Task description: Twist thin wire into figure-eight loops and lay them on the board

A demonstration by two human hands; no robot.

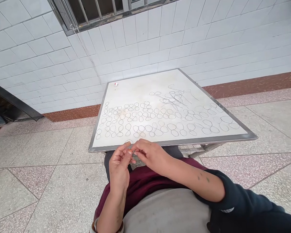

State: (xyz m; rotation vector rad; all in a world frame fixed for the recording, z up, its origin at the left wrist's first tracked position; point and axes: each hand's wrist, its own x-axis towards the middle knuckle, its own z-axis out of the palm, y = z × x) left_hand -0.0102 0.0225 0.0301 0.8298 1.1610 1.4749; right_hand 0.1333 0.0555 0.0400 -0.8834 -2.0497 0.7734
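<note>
My left hand (120, 165) pinches a thin wire loop (129, 140) between thumb and fingertips, just off the near edge of the table. Close against it, my right hand (153, 156) has its fingers closed on the same wire, so the fingertips of both hands almost meet. Part of the loop shows above the left fingers and another curve below them; the middle is hidden. Beyond my hands, rows of wire figure-eights (128, 129) lie flat on the white tabletop (135, 89).
A looser tangle of wires (174, 99), some with straight ends, lies toward the table's far right. Near the far left corner sits a small red and white object (116, 84). A metal edge (174, 142) frames the table, and a tiled wall (147, 58) stands behind it.
</note>
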